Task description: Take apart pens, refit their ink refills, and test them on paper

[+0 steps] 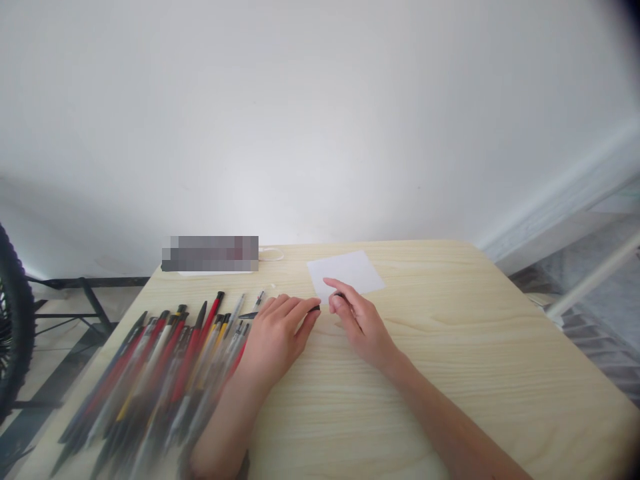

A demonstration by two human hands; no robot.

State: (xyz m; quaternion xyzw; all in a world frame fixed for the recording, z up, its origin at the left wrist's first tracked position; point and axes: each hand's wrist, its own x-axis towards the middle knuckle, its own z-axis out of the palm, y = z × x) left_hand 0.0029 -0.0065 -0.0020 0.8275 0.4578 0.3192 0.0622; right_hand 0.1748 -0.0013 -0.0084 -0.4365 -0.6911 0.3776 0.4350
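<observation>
My left hand [283, 330] is closed in a pinch on a small black piece [314, 308], whose kind I cannot make out. Thumb and fingers of my right hand [361, 323] press on another small dark piece [339, 294], mostly hidden, while its index finger points left. A narrow gap separates the two hands above the wooden table [380, 413]. Just beyond them lies a white sheet of paper [350, 270]. Many pens [193, 353] with red, clear, yellow and black barrels are spread beside my left forearm, and some pass behind it.
At the back left of the table sits a pixelated object [210, 255] with a white loop [271, 254] beside it. A white wall [320, 133] stands behind the table. A bicycle wheel [15, 327] is at the far left, and a pale pole [595, 277] slants at the right.
</observation>
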